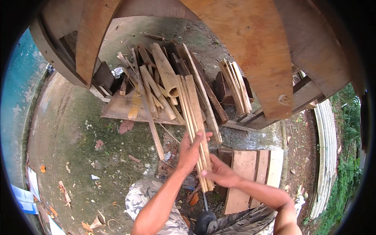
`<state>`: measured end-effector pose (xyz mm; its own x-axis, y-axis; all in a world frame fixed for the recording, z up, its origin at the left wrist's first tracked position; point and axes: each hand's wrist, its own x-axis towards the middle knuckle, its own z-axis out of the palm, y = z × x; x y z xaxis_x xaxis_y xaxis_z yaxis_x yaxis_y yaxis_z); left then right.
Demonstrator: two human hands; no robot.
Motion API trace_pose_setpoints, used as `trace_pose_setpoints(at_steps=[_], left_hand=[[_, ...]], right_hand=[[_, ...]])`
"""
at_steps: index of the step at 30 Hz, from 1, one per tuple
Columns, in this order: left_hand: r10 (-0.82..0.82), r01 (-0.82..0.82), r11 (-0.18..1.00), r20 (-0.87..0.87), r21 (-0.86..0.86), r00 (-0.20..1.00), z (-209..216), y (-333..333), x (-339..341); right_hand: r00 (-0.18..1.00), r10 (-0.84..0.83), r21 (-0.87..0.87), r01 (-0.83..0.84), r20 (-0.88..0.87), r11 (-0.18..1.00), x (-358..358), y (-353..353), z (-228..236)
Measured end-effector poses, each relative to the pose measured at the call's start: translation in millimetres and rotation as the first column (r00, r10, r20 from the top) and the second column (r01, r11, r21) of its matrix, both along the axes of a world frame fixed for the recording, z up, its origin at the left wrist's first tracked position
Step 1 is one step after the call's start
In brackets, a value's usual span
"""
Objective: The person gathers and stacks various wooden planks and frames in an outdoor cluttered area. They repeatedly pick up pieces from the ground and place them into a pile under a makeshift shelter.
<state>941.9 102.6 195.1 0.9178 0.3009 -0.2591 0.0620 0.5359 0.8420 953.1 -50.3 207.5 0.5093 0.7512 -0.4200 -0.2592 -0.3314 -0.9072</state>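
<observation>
My left hand (189, 152) and right hand (223, 173) are gripping the sticks (194, 113) out over the pile (164, 70). If I'm holding too loosely, a thin one could be sliding out and bumping the pile.

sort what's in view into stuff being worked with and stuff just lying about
Likely part of the job:
wood strips, held in the left hand and right hand
wood pile beyond them

Apparently just lying about:
white scrap
pale corrugated sheets, far right
</observation>
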Motion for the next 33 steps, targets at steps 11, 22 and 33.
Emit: trace_pose_setpoints(at_steps=[11, 22, 33], left_hand=[[-0.056, 0.052, 0.996, -0.068, -0.066, 0.996, -8, -2, 8], [0.077, -0.101, 0.990, -0.231, -0.094, 0.970, 9, 11, -10], [0.062, -0.074, 0.996, -0.216, -0.051, 0.974, 26, 19, -43]], right_hand=[[0.914, -0.346, 0.032, 0.347, 0.212, 0.937, 1, -16, 3], [0.442, -0.025, -0.299, 0.647, 0.897, 0.701, 217, -17, -25], [0.520, 0.188, -0.551, 0.746, 0.833, 0.374, 337, -25, -82]])
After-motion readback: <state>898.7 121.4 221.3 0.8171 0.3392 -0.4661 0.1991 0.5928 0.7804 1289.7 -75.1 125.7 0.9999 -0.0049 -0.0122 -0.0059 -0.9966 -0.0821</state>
